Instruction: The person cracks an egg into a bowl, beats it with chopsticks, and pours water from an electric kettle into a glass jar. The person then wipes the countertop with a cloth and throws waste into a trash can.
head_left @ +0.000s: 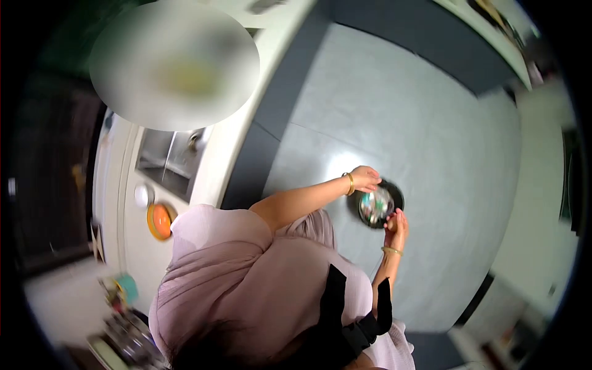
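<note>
A dark round trash bin (401,196) stands below me over the grey floor, filled with blurred white, green and coloured bits that look like rubbish. My left hand (365,178), with a gold bangle at the wrist, has its fingers closed at the bin's upper rim. On the opposite side of the rim, my right hand (398,226) is closed with the fingertips pressed together; a pale bangle circles that wrist. Blur hides whether the fingers pinch the rim itself or a bag edge over it.
A pale counter (216,157) with a metal sink (169,157) runs along the left. On it are an orange bowl (161,221) and a white round dish (143,195). Dark cabinets (262,126) stand beneath it, and another dark cabinet (407,37) lines the top.
</note>
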{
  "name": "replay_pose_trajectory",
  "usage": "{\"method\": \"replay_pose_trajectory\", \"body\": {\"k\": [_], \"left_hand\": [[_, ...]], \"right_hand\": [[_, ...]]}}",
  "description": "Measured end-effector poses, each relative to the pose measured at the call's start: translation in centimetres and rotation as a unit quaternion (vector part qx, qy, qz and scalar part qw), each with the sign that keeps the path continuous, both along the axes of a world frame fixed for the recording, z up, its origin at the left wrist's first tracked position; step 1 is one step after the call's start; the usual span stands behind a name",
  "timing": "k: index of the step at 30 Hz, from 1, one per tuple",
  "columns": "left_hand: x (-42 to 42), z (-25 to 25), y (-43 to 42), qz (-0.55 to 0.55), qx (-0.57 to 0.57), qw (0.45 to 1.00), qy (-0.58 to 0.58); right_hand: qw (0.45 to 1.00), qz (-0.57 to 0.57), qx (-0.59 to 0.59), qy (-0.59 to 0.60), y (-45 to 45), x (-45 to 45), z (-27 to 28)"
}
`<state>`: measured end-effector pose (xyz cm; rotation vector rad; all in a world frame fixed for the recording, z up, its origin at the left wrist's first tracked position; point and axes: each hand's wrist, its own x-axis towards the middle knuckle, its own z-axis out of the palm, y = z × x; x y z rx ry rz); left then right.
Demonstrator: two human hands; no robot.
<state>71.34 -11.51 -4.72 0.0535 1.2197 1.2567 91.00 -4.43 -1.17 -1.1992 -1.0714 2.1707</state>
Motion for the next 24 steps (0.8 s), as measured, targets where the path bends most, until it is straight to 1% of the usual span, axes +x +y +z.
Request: {"method": "replay_pose_trajectory", "body": {"k": [2,4,6,8,9,10,11,12,13,14,16,17,18,19,20,21,24], "left_hand": [[-2.2,3.0,-3.2,0.087,0.017,0.995,0.040],[-5.4,4.1,-7.1,0.172,0.030,0.983,0.058],[-7.3,4.6,-11.5,0.267,0.043,0.960,0.074],[-8.3,4.9,-17.0,0.356,0.050,0.930,0.073],[-8.9,5.2,-19.7,0.404,0.049,0.910,0.074],[-7.4,7.7,-21.3,0.442,0.057,0.892,0.076],[-7.5,8.4,-23.5,0.473,0.060,0.876,0.075],[-7.1,8.9,-25.8,0.522,0.076,0.846,0.070],[-7.8,8.2,-27.8,0.569,0.088,0.815,0.063],[-8.0,7.9,-30.1,0.590,0.090,0.801,0.056],[-6.8,7.8,-34.5,0.656,0.133,0.738,0.085],[-7.3,6.5,-34.5,0.686,0.133,0.711,0.087],[-6.8,6.2,-36.2,0.701,0.143,0.694,0.083],[-6.0,7.6,-37.4,0.721,0.108,0.679,0.089],[-5.9,6.4,-38.5,0.745,0.131,0.650,0.071],[-5.5,5.9,-39.7,0.759,0.115,0.637,0.072],[-5.5,5.5,-41.3,0.769,0.074,0.631,0.064]], "right_hand": [[0.996,0.087,-0.006,0.030,1.7,-3.0,1.1],[0.985,0.162,-0.016,0.050,2.0,-8.0,1.8],[0.969,0.239,-0.003,0.058,1.1,-12.7,2.1],[0.944,0.317,0.022,0.089,-1.1,-17.2,2.2],[0.934,0.345,0.024,0.084,-2.8,-19.6,2.5],[0.923,0.374,0.035,0.088,-4.0,-19.7,5.0],[0.903,0.419,0.021,0.090,-5.9,-21.7,5.4],[0.884,0.458,0.008,0.090,-8.0,-23.1,5.8],[0.862,0.500,0.000,0.079,-10.1,-25.7,5.4],[0.851,0.521,0.003,0.070,-12.8,-27.7,5.6],[0.794,0.605,-0.007,0.061,-18.2,-29.5,6.6],[0.775,0.630,0.000,0.049,-18.8,-31.5,5.6],[0.767,0.640,0.017,0.036,-21.0,-31.8,6.2],[0.744,0.666,0.029,0.034,-23.0,-31.8,7.2],[0.728,0.684,0.038,0.033,-24.4,-32.2,7.7],[0.712,0.700,0.056,0.030,-25.7,-32.1,7.4],[0.690,0.719,0.074,0.047,-26.2,-32.4,6.8]]}}
